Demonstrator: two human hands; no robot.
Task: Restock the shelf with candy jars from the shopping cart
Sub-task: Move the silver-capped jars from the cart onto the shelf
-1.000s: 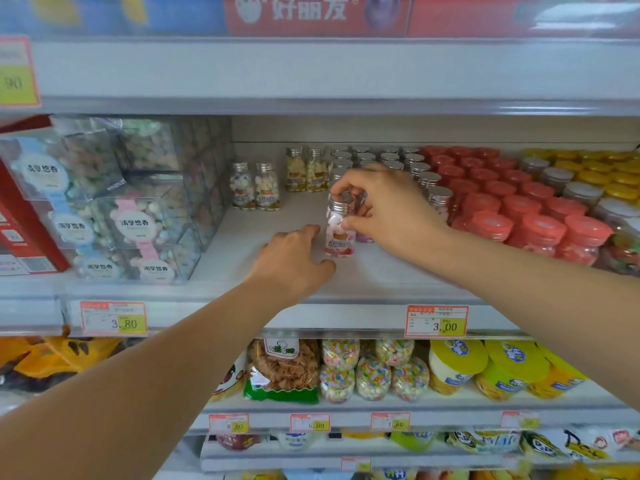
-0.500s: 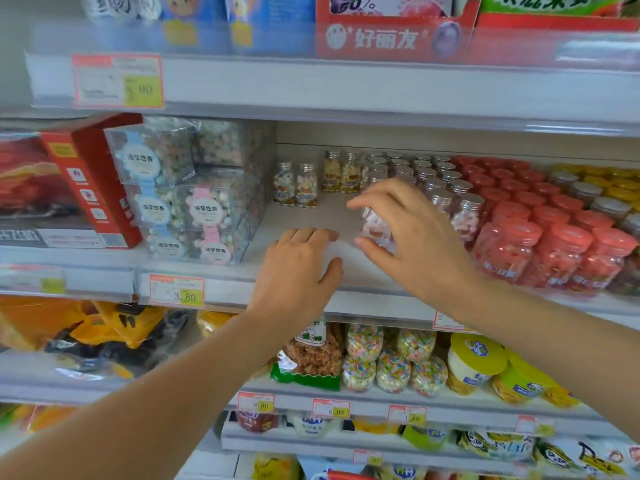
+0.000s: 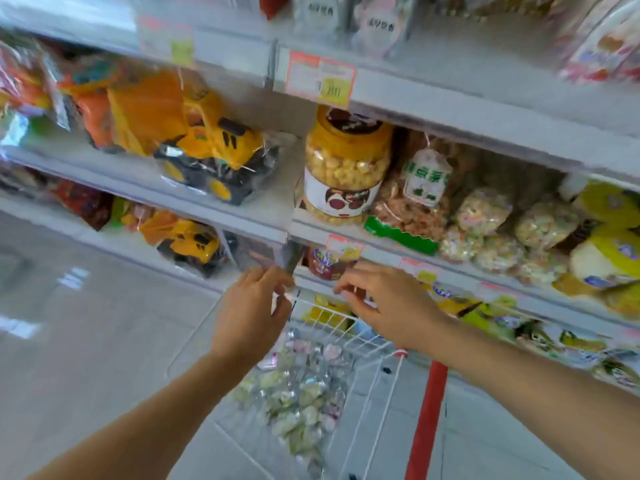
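The left hand (image 3: 251, 317) hangs empty, fingers loosely curled. Straight below it the candy jars (image 3: 301, 396) lie heaped in the shopping cart (image 3: 375, 346), too blurred to tell which way they point. The right hand (image 3: 388, 306), also empty, hovers apart over the far rim, so the left looks nearer.

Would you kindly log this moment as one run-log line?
left hand: empty, open | right hand: empty, open | candy jars: in shopping cart

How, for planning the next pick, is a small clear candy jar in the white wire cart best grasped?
Probably across a topmost jar's body, from above: the small clear candy jars lie heaped in the white wire cart, whose mesh walls block sideways reach.
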